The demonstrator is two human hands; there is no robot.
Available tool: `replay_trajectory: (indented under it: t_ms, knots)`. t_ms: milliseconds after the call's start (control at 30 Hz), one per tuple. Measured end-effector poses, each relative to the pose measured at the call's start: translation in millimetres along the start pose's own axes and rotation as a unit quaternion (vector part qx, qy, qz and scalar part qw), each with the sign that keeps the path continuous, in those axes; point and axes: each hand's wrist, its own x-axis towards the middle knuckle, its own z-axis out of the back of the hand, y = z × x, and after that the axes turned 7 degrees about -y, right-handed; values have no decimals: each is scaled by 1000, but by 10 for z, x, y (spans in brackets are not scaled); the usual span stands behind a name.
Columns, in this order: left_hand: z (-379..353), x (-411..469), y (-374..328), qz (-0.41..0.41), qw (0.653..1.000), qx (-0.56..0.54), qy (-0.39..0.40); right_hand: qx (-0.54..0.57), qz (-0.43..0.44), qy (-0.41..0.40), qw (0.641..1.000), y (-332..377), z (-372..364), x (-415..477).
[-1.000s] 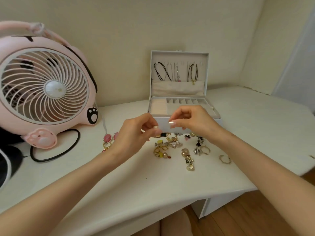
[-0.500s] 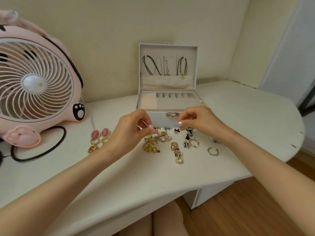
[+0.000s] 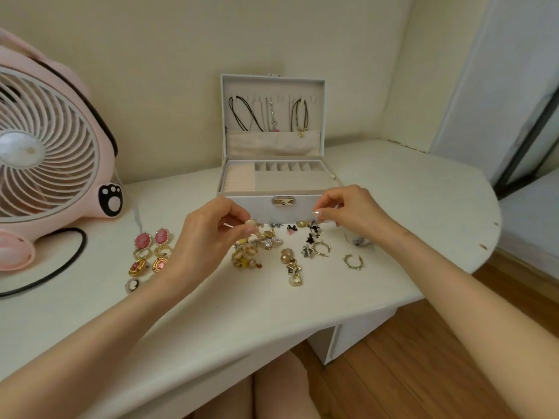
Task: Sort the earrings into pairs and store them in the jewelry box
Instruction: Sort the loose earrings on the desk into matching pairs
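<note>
The white jewelry box (image 3: 302,204) stands open at the back of the white table (image 3: 230,322), its beige compartments bare and necklaces hanging in the lid. Loose earrings (image 3: 260,247) lie heaped in front of it. Two pink cameo earrings (image 3: 151,237) and two round gold ones (image 3: 148,266) lie side by side to the left. My left hand (image 3: 208,237) hovers over the heap and pinches a small gold earring (image 3: 252,222). My right hand (image 3: 354,213) hangs before the box's front with thumb and forefinger pinched together; nothing shows between them.
A pink desk fan (image 3: 45,146) fills the left side, with its black cable (image 3: 66,267) looping over the table. A gold hoop (image 3: 352,262) lies apart at the right. The table's curved edge drops to a wooden floor (image 3: 423,358) on the right.
My hands, close together before the box a second ago, have drawn apart. The camera has turned right and moved closer, so the fan slid toward the left edge.
</note>
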Motion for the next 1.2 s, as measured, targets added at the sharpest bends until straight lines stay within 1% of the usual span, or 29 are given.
replay_trajectory:
  t_ms: [133,200,333,400,500,600,667,800,900,1100,1133,1200]
  knots:
    - [-4,-13,231,-104,992,59,-26,1,-23,-50,998,-107,70,-86]
    - [7,-7,312,-128,988,78,-28,5,-37,-69,997,-146,113,-138]
    - [12,11,327,-155,983,87,-45,-18,-33,-76,996,-184,192,-264]
    - [1,3,315,-169,981,88,-45,-26,-40,-61,997,-166,255,-350]
    - [-30,-12,317,-190,977,91,-33,-55,-56,7,997,-105,325,-496]
    - [-62,-18,321,-199,976,90,-20,-146,-75,58,985,-102,282,-602]
    - [-73,-21,324,-202,975,87,-15,-166,-81,66,981,-119,225,-627]
    - [-62,-18,337,-208,974,85,-14,-141,-79,62,985,-100,107,-592]
    - [-63,-20,337,-208,974,85,-11,-112,-54,56,991,-34,-9,-554]
    - [-65,-30,378,-196,977,78,-8,-59,-3,70,996,79,-105,-515]
    - [-68,-28,390,-191,978,77,-7,-53,8,58,997,84,-88,-506]
    - [-80,-23,414,-187,979,77,-5,-52,21,-5,998,66,-38,-478]
